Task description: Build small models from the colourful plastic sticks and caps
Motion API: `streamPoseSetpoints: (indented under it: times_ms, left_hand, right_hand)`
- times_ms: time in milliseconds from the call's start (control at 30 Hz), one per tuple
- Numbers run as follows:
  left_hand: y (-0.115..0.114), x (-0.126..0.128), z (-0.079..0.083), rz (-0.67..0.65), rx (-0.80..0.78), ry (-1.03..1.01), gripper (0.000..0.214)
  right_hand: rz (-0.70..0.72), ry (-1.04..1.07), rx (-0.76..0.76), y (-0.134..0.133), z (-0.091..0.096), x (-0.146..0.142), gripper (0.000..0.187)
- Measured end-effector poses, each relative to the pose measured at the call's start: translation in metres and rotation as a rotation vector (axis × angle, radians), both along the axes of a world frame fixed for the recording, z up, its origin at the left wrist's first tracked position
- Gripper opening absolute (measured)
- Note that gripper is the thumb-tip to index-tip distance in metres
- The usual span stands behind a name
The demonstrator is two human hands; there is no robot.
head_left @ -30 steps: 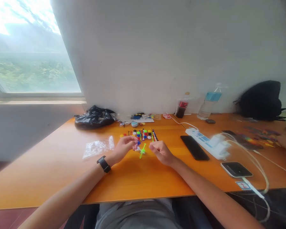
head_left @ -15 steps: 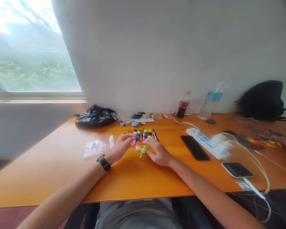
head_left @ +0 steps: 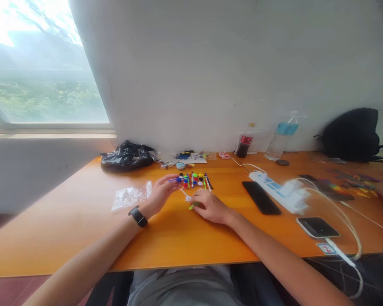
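Observation:
My left hand (head_left: 161, 191), with a black watch at the wrist, pinches a small blue stick piece (head_left: 175, 179) above the orange table (head_left: 83, 229). Closed over a small construction of a green stick and white hub (head_left: 189, 199), my right hand (head_left: 207, 205) presses it on the table. Just beyond both hands lies a cluster of small coloured discs and sticks (head_left: 196, 179).
A clear plastic bag (head_left: 130, 196) lies left of my hands, a black plastic bag (head_left: 126, 156) at the back left. To the right are a black phone (head_left: 261, 197), a white power strip (head_left: 279, 190), a second phone on a cable (head_left: 317, 226), two bottles (head_left: 279, 138) and a black backpack (head_left: 352, 134).
My left hand has lifted a blue stick piece from near the cluster. My right hand moved down and forward onto the green and white piece on the table.

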State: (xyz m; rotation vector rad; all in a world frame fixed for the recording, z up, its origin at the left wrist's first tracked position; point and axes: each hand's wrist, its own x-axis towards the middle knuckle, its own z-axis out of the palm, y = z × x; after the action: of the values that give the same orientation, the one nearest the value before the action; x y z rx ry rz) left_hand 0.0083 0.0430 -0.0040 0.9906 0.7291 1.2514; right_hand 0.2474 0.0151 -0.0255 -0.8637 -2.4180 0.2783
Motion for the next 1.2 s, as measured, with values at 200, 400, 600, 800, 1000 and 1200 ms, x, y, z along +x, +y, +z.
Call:
streamPoseSetpoints:
  times_ms: [200,400,600,800,1000,1200]
  left_hand:
    - [0.006,-0.002,-0.011,-0.052,0.015,-0.013,0.024]
    - [0.008,0.0,-0.021,-0.111,-0.009,0.034,0.028]
    - [0.006,0.001,-0.019,-0.094,0.007,0.143,0.029]
    - [0.004,0.0,-0.024,-0.01,0.258,0.545,0.014]
    - [0.002,0.001,-0.026,-0.04,0.467,0.724,0.012]
    - [0.006,0.001,-0.032,0.099,0.471,0.743,0.005]
  right_hand:
    - [-0.023,-0.024,-0.039,-0.002,0.004,0.001,0.01]
    - [-0.058,0.051,-0.18,-0.007,0.006,0.002,0.019]
    - [-0.014,0.059,-0.103,-0.007,0.01,0.0,0.023]
    - [-0.032,0.04,-0.105,-0.008,0.01,0.0,0.029]
    - [-0.16,-0.021,-0.112,-0.008,0.015,0.007,0.041]
    - [-0.13,-0.052,-0.032,-0.001,0.014,0.009,0.016]
